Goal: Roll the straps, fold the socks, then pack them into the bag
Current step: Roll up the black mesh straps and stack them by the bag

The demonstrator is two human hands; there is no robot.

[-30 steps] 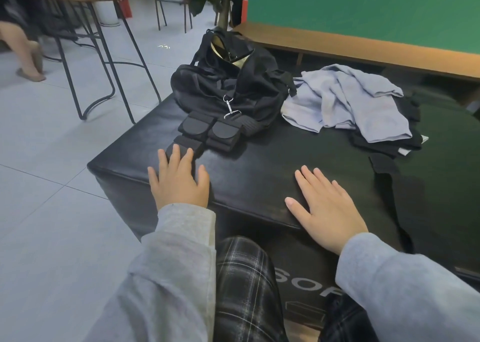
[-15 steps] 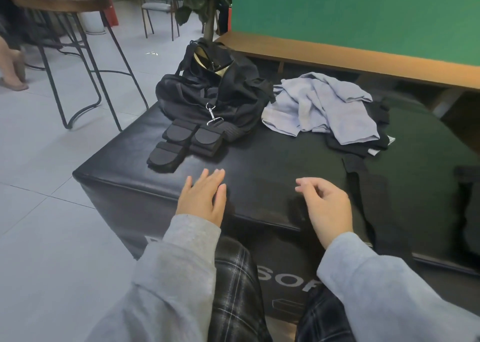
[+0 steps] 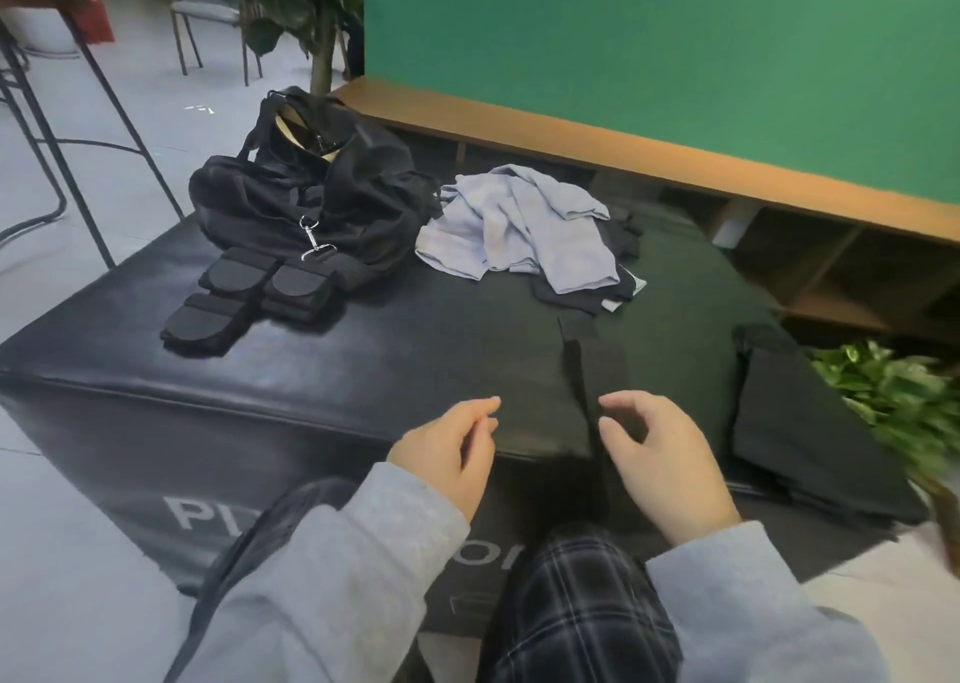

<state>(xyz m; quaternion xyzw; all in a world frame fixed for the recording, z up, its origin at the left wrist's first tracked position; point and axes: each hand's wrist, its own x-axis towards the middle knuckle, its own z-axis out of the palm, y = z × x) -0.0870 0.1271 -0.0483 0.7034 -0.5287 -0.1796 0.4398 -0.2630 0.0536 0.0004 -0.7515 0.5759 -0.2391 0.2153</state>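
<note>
I am starting on the straps: my right hand (image 3: pixel 667 454) hovers, fingers loosely curled and empty, beside the black strap (image 3: pixel 582 376) at lower centre. My left hand (image 3: pixel 447 454) is likewise empty. Next I must pinch its end and roll.

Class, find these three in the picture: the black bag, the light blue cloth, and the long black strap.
black bag (image 3: pixel 358 199), head view, on its crumpled side.
light blue cloth (image 3: pixel 519 225), head view, on its middle folds.
long black strap (image 3: pixel 576 370), head view, on the flat stretch above the hands.

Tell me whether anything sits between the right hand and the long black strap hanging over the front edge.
Nothing visible does. The right hand hovers beside the long flat black strap, fingers curled just right of it on the black padded box. The left hand is off to the strap's left.
</note>
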